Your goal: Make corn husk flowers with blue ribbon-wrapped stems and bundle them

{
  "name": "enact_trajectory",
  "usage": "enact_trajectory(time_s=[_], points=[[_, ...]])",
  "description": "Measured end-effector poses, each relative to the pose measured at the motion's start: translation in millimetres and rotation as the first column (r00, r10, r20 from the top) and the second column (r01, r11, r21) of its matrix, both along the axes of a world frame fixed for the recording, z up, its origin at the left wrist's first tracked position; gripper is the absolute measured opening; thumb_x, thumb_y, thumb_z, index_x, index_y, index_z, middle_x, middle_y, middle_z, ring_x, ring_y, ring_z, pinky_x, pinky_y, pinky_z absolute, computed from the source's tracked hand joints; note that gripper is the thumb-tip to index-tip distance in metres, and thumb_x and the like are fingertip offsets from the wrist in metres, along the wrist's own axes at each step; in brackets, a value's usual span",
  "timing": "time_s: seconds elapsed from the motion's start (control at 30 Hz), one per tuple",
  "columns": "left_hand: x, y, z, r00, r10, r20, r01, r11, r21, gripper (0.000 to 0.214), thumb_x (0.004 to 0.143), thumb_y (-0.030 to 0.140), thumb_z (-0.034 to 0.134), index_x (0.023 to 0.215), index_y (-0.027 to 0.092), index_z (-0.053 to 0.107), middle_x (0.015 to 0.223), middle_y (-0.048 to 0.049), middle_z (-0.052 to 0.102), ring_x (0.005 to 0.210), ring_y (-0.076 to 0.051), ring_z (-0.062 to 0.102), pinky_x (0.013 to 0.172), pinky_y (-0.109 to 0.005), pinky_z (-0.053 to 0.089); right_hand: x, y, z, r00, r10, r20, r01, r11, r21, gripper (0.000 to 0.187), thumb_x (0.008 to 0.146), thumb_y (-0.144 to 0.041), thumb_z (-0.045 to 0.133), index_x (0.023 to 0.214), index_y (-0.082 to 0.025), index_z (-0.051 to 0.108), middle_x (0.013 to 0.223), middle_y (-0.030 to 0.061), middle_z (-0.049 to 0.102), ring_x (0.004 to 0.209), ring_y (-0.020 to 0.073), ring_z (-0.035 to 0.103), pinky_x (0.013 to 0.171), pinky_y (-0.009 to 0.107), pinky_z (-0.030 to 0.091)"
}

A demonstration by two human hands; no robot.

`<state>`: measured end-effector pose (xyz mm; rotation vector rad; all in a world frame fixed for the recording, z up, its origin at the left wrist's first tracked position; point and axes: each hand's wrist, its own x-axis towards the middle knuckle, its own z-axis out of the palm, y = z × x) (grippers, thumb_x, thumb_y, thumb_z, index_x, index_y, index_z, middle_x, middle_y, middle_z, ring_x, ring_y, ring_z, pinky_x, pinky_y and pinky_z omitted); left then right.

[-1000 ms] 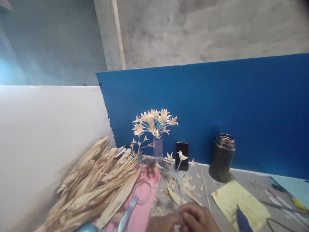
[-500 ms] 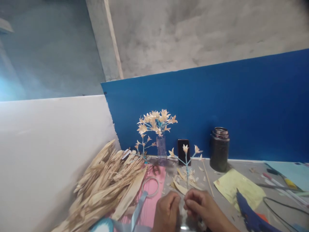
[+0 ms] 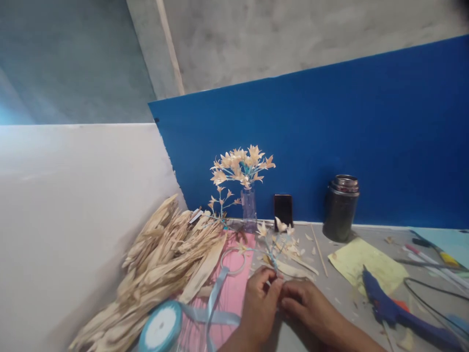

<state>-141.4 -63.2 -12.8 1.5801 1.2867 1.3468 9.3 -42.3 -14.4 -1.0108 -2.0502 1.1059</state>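
Observation:
A small sprig of pale cream flowers on a blue-wrapped stem point(image 3: 274, 260) rises from between my two hands. My left hand point(image 3: 261, 300) is closed, thumb and fingers pinching the lower stem. Close against it, my right hand point(image 3: 308, 304) is also closed, its fingertips at the stem's lower end; that end is hidden in the fingers. To the left of my hands runs a light blue ribbon point(image 3: 217, 292), near a spool of blue ribbon point(image 3: 161, 326) and a pale ring point(image 3: 234, 270) on pink sheets point(image 3: 229, 293).
Dried husks point(image 3: 161, 278) are heaped at left. Behind stand a clear vase point(image 3: 249, 210) of similar flowers, a phone point(image 3: 283, 210) and a dark flask point(image 3: 340, 208). A blue glue gun point(image 3: 381, 298), yellow paper point(image 3: 384, 266), a thin stick point(image 3: 319, 250) and a cable point(image 3: 432, 282) lie right.
The sprig has tilted left and come lower, with its flowers turned. My left hand has moved up onto the stem, beside my right hand. The view has dipped downward.

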Motion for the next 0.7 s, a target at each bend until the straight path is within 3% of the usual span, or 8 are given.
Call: enact_trajectory(time_s=[0.13,0.33,0.5,0.6,0.7], points=[[0,-1,4.3,0.999,0.027,-0.021,-0.026,1.000,0.010,0.028,0.086,0.033,0.058,0.063,0.017,0.058,0.069,-0.0019,0.056,0.071,-0.016,0.052,0.067,-0.025,0.038,1,-1,-8.5,0.994,0.017,0.107,-0.024,0.998,0.065,0.019,0.079,-0.019,0.050,0.079,-0.019,0.069,0.081,0.0034,0.074,0.074,0.0190,0.064,0.070,0.026,0.043],[2,-1,11.8,0.983,0.016,0.184,0.006,0.993,-0.118,0.036,0.081,0.044,0.063,0.057,0.017,0.062,0.059,-0.0020,0.056,0.063,-0.015,0.051,0.063,-0.026,0.039,7,0,-14.7,0.954,-0.063,0.294,-0.004,0.976,0.220,0.020,0.085,-0.023,0.052,0.076,-0.021,0.070,0.079,0.0036,0.074,0.074,0.0192,0.065,0.069,0.026,0.041],[3,-2,11.4,0.974,-0.009,0.228,0.027,0.997,-0.076,0.035,0.079,0.045,0.066,0.058,0.016,0.066,0.060,-0.0027,0.058,0.062,-0.015,0.052,0.062,-0.026,0.040,10,0,-11.8,0.955,-0.071,0.288,0.000,0.971,0.240,0.016,0.084,-0.023,0.055,0.077,-0.022,0.069,0.081,0.0034,0.075,0.078,0.0198,0.066,0.072,0.026,0.041],[1,0,11.6,0.968,0.037,0.249,-0.013,0.995,-0.099,0.036,0.079,0.046,0.066,0.059,0.016,0.065,0.055,-0.0007,0.054,0.056,-0.013,0.046,0.058,-0.025,0.037,7,-1,-10.7,0.966,-0.040,0.254,-0.011,0.980,0.199,0.017,0.087,-0.024,0.054,0.076,-0.021,0.067,0.079,0.0020,0.074,0.074,0.0181,0.066,0.069,0.025,0.040],[1,2,13.0,0.964,0.085,0.250,-0.059,0.992,-0.113,0.037,0.078,0.044,0.066,0.055,0.016,0.060,0.055,0.0001,0.052,0.054,-0.012,0.044,0.057,-0.025,0.037,5,-2,-12.6,0.961,-0.042,0.273,-0.025,0.971,0.239,0.020,0.089,-0.026,0.051,0.076,-0.020,0.066,0.078,0.0034,0.073,0.074,0.0189,0.066,0.068,0.026,0.040]])
